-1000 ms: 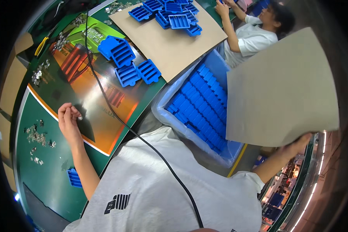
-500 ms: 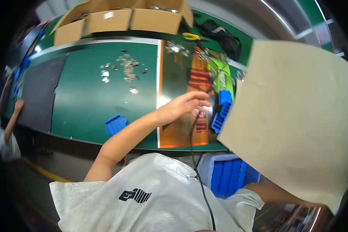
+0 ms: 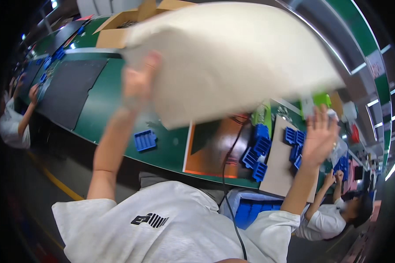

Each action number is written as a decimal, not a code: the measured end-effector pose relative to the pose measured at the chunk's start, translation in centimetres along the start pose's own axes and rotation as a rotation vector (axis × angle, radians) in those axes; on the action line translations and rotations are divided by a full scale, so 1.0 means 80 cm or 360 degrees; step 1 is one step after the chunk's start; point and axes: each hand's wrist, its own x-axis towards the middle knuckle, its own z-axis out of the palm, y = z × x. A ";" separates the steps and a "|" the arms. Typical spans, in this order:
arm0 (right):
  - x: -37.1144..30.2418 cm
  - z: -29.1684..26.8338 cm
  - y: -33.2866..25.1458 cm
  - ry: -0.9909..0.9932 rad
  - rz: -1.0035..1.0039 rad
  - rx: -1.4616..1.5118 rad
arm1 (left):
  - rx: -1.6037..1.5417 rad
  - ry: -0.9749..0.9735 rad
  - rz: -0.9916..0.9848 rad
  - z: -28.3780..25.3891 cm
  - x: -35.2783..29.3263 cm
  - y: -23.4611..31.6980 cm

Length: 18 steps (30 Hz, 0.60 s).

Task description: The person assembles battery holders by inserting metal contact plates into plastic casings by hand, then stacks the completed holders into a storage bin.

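A large beige cardboard sheet (image 3: 224, 61) hangs tilted above the green table, smeared by motion. My left hand (image 3: 139, 81) grips its left edge; the fingers are blurred, with the thumb side on the sheet's face. Apart from the sheet, my right hand (image 3: 321, 136) is raised with its fingers spread and holds nothing. Below that hand, several blue slotted plastic trays (image 3: 296, 144) rest on a beige board (image 3: 278, 162) on the table. More blue trays (image 3: 256, 153) lie beside an orange-edged, shiny panel (image 3: 210, 147), over which a dark cable (image 3: 224, 166) runs.
One blue tray (image 3: 145, 140) lies on the green tabletop (image 3: 103, 107), near a dark grey mat (image 3: 70, 90). A cardboard box (image 3: 112, 37) stands at the back. Under the table edge is a bin of blue trays (image 3: 250, 210). Co-workers (image 3: 324, 217) are at both sides.
The cardboard sheet has swung from the right to over the middle of the table. My left hand has risen and taken its left edge; my right hand has let go and is now raised.
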 end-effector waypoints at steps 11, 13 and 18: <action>-0.242 -0.128 0.084 -0.0165 0.0415 -0.0401 | 0.1136 0.0685 0.0775 -0.181 0.176 -0.011; -0.274 -0.147 0.100 0.0135 0.0410 -0.0306 | 0.1569 0.0627 0.1440 -0.134 0.182 0.014; -0.278 -0.152 0.140 0.0535 0.0257 -0.0306 | 0.1309 0.0063 0.2118 0.018 0.177 0.055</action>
